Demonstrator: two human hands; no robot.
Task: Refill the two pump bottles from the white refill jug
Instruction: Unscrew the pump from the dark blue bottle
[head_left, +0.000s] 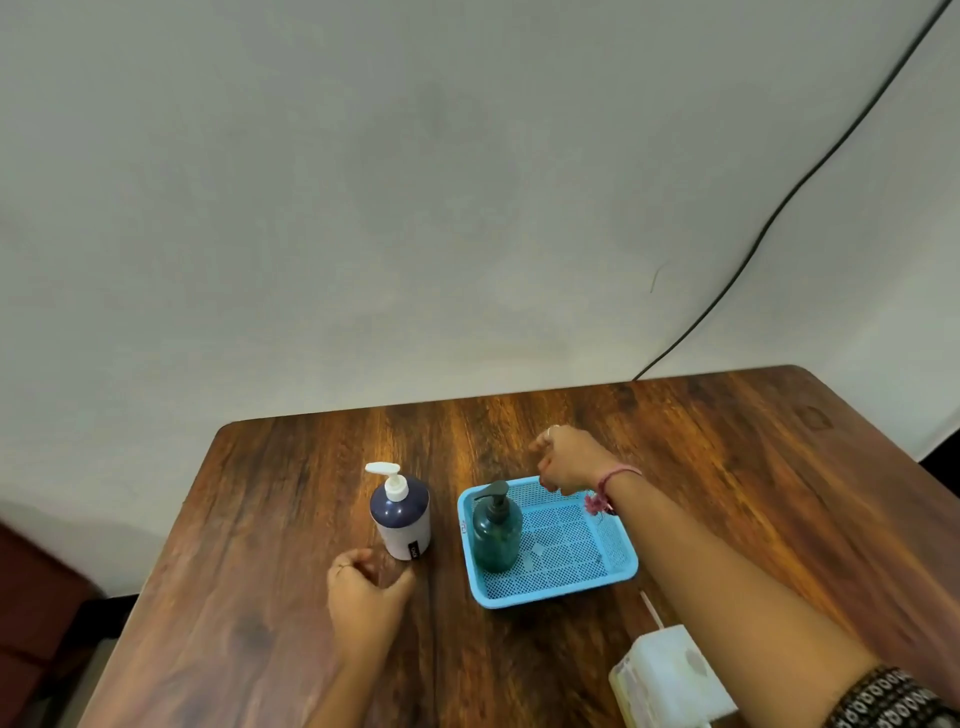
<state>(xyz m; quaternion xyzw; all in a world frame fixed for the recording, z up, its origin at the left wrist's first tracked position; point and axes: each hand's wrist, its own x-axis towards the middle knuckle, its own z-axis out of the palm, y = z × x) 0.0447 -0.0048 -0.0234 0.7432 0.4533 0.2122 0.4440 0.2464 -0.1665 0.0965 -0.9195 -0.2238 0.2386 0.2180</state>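
A white pump bottle (400, 519) with a dark top and white pump stands on the wooden table (727, 467). A dark teal pump bottle (496, 530) stands in the left part of a blue mesh tray (571, 584). The white refill jug (667, 675) sits at the near right, partly cut off by the frame edge. My left hand (363, 590) rests on the table just in front of the white bottle, fingers loosely curled, holding nothing. My right hand (566, 462) is over the tray's far rim with fingers curled down; whether they grip the rim is hidden.
The table ends at a pale wall behind the bottles. A black cable (779, 208) runs down the wall to the table's back edge. A dark red seat (31, 597) sits past the table's left edge. A thin white rod (652, 608) lies beside the jug.
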